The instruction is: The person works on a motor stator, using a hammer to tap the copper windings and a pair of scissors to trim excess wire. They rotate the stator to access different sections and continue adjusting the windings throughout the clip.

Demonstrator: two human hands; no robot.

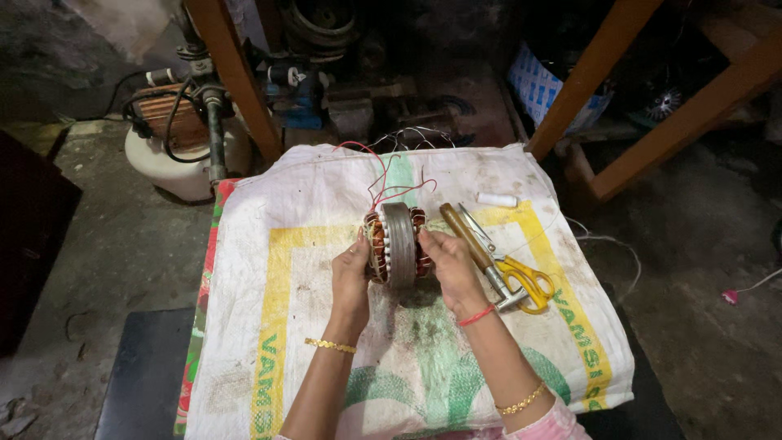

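Both my hands are on the round grey metal motor stator with copper-coloured windings [398, 244], standing on its edge on the white woven sack with yellow and green print [326, 342] that covers the table. My left hand [352, 273] is cupped against its left face, fingers curled over the coils, thumb up near the top. My right hand [450, 265] presses the right face, fingers closed round the windings there. So the stator sits squeezed between my two palms, right in front of me.

Thin red wires [383, 175] loop up and away from the top of the stator, beyond my fingertips. Just to the right of my right hand lies a wooden-handled tool with a metal tip [472, 244], and beside it, touching or overlapping it, yellow-handled scissors [521, 277]. Further out past my right hand rests a small white cylinder [497, 200] on the sack.

A gold-coloured bangle [330, 345] circles my left wrist, a red thread band [476, 316] my right. Beyond my left hand, off the table, stands a white rounded machine body with black cables [175, 155].
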